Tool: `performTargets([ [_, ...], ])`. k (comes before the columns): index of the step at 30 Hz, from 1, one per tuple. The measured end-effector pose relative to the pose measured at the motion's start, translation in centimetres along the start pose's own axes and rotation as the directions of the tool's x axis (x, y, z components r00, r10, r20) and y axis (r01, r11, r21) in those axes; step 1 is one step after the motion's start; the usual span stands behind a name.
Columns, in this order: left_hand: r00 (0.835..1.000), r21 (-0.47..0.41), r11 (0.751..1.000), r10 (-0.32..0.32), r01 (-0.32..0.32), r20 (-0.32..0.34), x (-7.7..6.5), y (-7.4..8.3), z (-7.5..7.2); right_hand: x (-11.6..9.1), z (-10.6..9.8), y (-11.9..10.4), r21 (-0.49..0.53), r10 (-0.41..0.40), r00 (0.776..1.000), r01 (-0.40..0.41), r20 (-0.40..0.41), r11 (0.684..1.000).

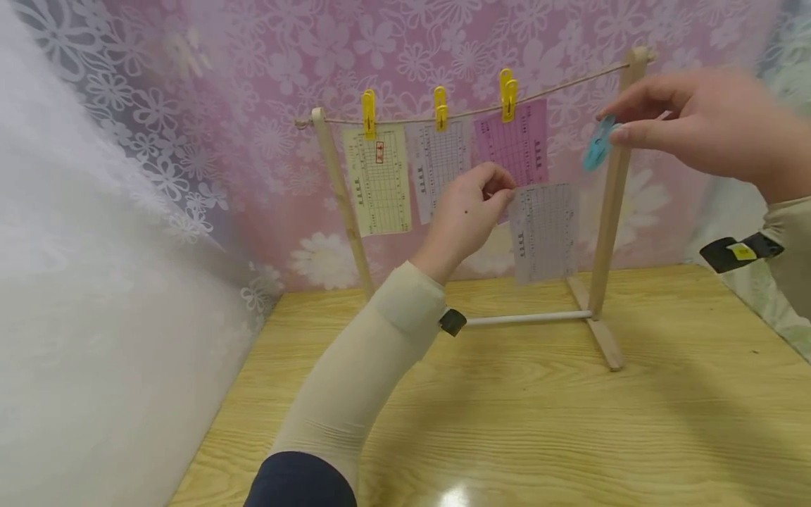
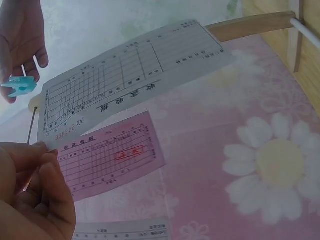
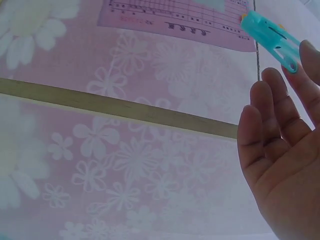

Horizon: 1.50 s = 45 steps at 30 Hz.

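My left hand pinches a white printed receipt slip by its upper left corner, and the slip hangs below the rope in front of the pink slip's lower edge. In the left wrist view the same white slip stretches away from the thumb and fingertips. To the right, near the wooden post, my right hand holds a light-blue clothespin between thumb and fingers. The right wrist view shows this clothespin at the fingertips, the other fingers loosely bent.
A rope spans a wooden stand. Yellow clothespins hold a yellow slip, a white slip and a pink slip on it. The stand is on a wood-grain table, with flowered curtain behind and at the left.
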<state>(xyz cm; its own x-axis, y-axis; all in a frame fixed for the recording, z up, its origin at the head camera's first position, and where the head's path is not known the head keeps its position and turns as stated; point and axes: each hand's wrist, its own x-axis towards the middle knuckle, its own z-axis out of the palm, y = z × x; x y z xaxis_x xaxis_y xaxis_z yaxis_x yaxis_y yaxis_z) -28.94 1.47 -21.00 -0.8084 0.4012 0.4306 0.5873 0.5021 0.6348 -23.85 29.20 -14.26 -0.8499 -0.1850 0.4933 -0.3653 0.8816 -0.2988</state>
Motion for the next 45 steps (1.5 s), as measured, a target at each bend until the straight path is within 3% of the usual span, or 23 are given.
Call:
performTargets([
  [4, 0.998, 0.052, 0.998, 0.027, -0.024, -0.061, 1.4, 1.5, -0.1, 1.2, -1.1, -0.3, -0.042, -0.004, 1.0, 0.002, -0.03, 0.999],
  [7, 0.995, 0.084, 0.996, 0.026, -0.018, -0.098, 2.4, 2.7, -0.2, 2.0, -1.8, -0.4, -0.04, 0.018, 0.999, -0.019, -0.045, 0.999],
  [11, 0.991, 0.145, 0.989, 0.02, -0.001, -0.129, 3.7, 4.3, -0.5, 3.4, -2.6, -0.8, -0.02, -0.012, 0.997, 0.01, -0.075, 1.0],
  [19, 0.98, 0.363, 0.932, 0.075, -0.002, -0.187, 5.3, 6.6, -0.2, 6.7, -4.3, -2.2, 0.052, -0.121, 0.989, 0.126, -0.078, 0.991],
  [28, 0.964, 0.428, 0.903, 0.088, 0.029, -0.25, 6.4, 7.2, 0.2, 8.5, -4.7, -1.2, 0.063, -0.092, 0.996, 0.092, -0.004, 0.994],
  [32, 0.962, 0.446, 0.894, 0.075, 0.052, -0.264, 6.7, 7.4, 0.4, 8.6, -4.6, -1.0, 0.141, -0.006, 1.0, 0.004, 0.013, 0.99],
  [37, 0.969, 0.446, 0.892, 0.041, 0.075, -0.244, 7.2, 7.7, 0.5, 8.9, -4.3, -0.8, 0.191, 0.061, 0.997, -0.067, 0.037, 0.979],
  [45, 0.967, 0.436, 0.896, 0.036, 0.079, -0.251, 7.5, 7.8, 0.7, 9.5, -4.2, -1.2, 0.143, 0.053, 0.995, -0.065, 0.084, 0.988],
])
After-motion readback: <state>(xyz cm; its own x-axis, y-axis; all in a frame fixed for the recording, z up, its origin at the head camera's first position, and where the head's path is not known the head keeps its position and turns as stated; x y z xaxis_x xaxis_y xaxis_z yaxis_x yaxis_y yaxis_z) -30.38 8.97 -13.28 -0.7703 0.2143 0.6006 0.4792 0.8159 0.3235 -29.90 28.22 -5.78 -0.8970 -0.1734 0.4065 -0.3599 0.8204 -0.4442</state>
